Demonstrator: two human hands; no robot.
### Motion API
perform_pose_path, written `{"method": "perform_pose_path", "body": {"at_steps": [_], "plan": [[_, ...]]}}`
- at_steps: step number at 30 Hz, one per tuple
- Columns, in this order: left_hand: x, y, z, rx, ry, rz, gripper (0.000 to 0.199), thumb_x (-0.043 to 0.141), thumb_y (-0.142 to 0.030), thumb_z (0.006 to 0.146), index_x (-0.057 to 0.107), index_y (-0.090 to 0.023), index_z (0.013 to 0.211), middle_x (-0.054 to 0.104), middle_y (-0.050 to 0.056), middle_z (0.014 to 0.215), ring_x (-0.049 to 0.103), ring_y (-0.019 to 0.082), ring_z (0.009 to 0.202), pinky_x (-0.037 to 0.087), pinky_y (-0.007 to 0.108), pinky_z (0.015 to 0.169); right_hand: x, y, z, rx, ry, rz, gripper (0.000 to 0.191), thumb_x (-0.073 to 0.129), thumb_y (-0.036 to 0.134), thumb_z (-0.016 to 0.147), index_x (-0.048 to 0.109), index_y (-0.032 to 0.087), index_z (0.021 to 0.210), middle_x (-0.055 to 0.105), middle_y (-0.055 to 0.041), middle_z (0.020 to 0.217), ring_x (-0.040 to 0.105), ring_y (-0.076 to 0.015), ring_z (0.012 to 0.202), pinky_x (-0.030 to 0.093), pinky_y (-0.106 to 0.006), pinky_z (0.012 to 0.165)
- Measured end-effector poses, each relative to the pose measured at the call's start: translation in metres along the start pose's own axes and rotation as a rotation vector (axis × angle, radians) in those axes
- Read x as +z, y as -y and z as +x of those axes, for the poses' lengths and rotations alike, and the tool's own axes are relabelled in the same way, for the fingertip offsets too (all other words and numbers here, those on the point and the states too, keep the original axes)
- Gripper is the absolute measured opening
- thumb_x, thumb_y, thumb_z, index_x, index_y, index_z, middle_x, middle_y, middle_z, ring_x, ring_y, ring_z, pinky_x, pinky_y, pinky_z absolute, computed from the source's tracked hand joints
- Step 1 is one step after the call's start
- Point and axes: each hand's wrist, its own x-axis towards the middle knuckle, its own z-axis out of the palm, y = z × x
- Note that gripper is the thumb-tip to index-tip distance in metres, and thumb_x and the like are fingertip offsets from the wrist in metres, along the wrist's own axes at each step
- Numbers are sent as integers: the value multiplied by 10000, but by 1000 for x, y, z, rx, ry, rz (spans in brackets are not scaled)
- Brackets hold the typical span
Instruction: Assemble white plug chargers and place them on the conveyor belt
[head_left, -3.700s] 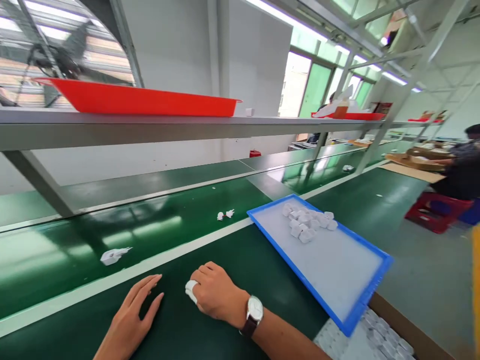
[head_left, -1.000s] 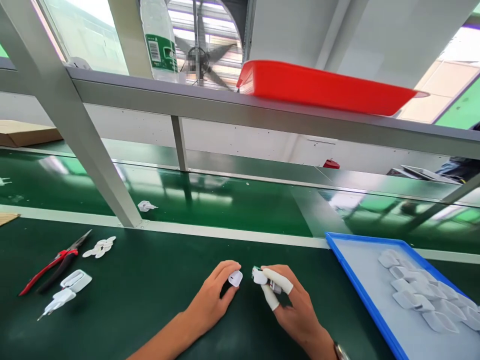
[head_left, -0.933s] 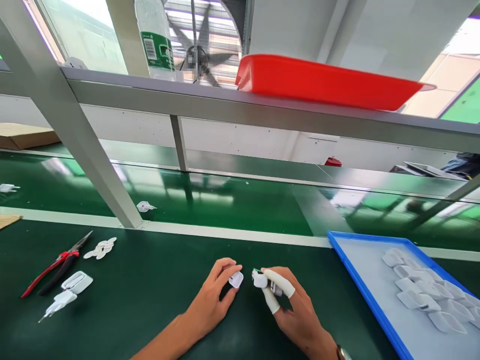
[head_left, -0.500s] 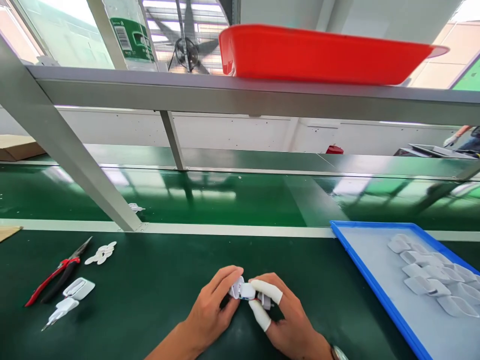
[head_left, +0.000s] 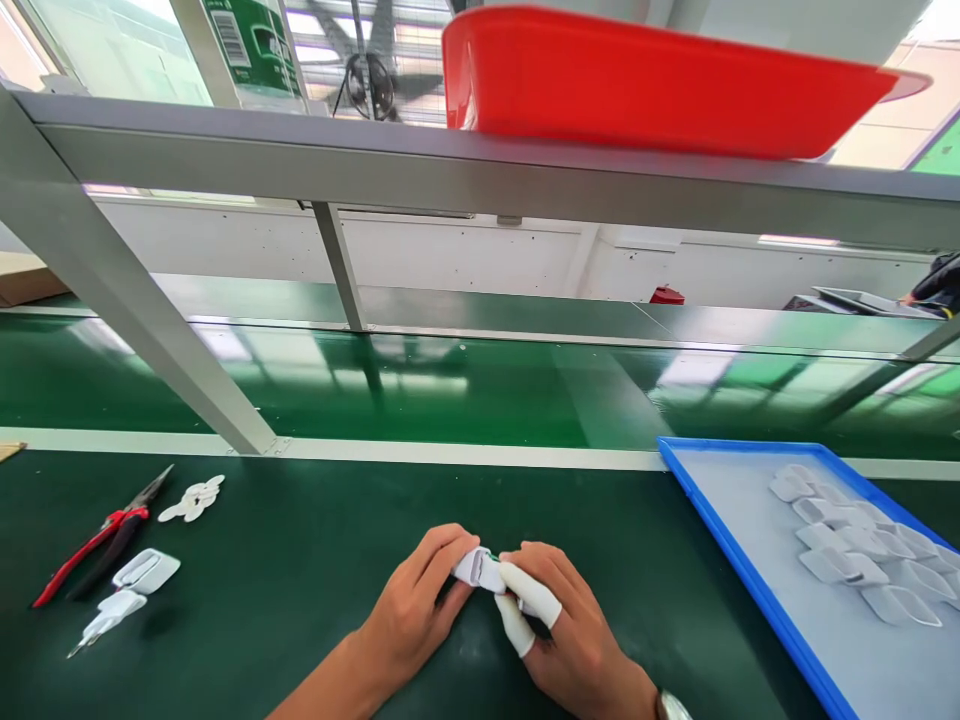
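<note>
Between my hands is a small white plastic part [head_left: 480, 569], held just above the dark green tabletop. My left hand [head_left: 420, 605] pinches its left end between thumb and fingers. On the other end, my right hand [head_left: 566, 630] closes its thumb and index finger, both wearing white finger cots. The right fingers hide much of that end. To the left lie red-and-black pliers [head_left: 112, 535], a small stack of flat white pieces [head_left: 193, 498] and a white multi-part plastic assembly [head_left: 124, 598] with a thin pointed tip.
A blue-rimmed tray [head_left: 739, 545] with several white plastic pieces [head_left: 862, 545] lies on the right. Overhead, a metal shelf frame [head_left: 480, 180] carries a red bin [head_left: 645, 90]. A green belt-like surface [head_left: 450, 390] runs behind the table. Part of another person [head_left: 941, 285] shows far right.
The white part has turned slightly in my hands, and its grey right portion is now mostly covered by my right fingers. The camera view has shifted a little. A loose piece on the green surface has gone.
</note>
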Motion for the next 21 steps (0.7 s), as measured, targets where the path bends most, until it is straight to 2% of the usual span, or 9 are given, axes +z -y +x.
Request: {"method": "perform_pose_path", "body": {"at_steps": [6,12,18,21], "plan": [[1,0,-3,15,19,-30,367,555,-36,979,550,-154,1327,633,123,1166,652,219,1086,600,349,965,0,2,0,-20,26,-52,455,555,-3,905,559,115,1344,693,-137,1104,646,-255,1019,603,-462,921],[1,-3,-4,17,53,-36,396,528,-33,982,539,-162,1357,635,126,1189,655,227,1102,602,350,970,1,6,2,2,51,-56,478,524,-4,901,552,145,1354,687,-135,1097,643,-259,1002,607,-466,902],[2,-8,-3,31,35,-45,415,548,-35,975,528,-140,1375,636,137,1184,656,221,1090,601,325,956,4,10,0,46,161,16,531,517,30,875,518,119,1399,593,-193,1272,588,-311,1148,560,-527,974],[4,-7,-5,6,28,-60,422,558,-53,975,524,-154,1383,638,132,1176,659,218,1078,603,321,943,6,9,0,41,100,22,533,493,9,889,504,136,1406,625,-173,1216,611,-286,1109,576,-493,944]]}}
